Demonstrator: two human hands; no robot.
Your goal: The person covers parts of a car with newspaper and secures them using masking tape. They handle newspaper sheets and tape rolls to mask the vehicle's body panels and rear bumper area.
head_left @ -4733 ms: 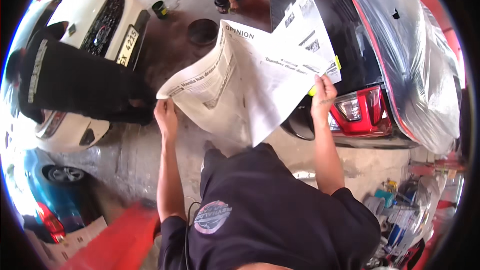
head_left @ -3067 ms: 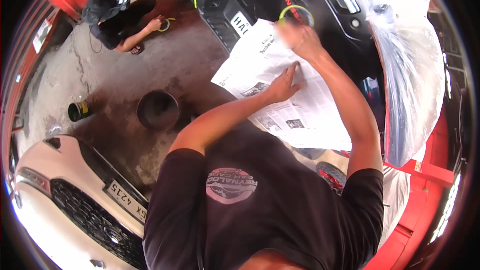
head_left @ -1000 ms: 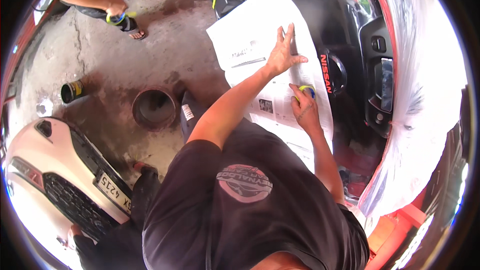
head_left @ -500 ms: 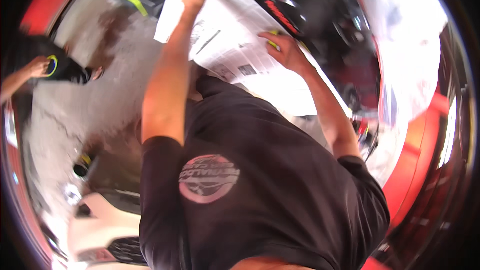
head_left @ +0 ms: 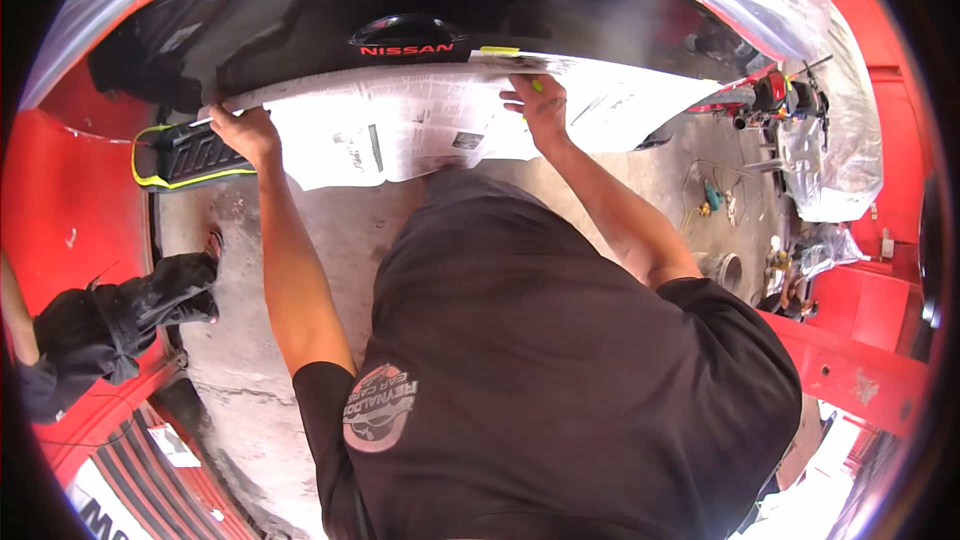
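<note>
A wide newspaper sheet [head_left: 410,125] spans the lower part of a glossy black car panel [head_left: 300,30], just below its emblem. My left hand [head_left: 248,135] is closed on the sheet's left end, fingers at its upper corner. Against the upper part of the paper, right of the middle, lies my right hand [head_left: 542,112], its fingers apart. A small yellow-green bit of tape shows at its fingers. Just above that hand a yellow tape strip [head_left: 499,51] sits across the paper's top edge on the panel. The paper's lower edge hangs loose.
A black step with yellow-green trim [head_left: 190,155] is at the left. Beside it stands another person in dark trousers [head_left: 140,310]. Clear plastic sheeting [head_left: 830,140] hangs at the right, near a red bike [head_left: 770,95], a metal can [head_left: 722,270] and cords on the floor.
The view has turned, so the newspaper now lies level along the black panel. My left hand has come down to the sheet's left end; my right stays near its top edge.
</note>
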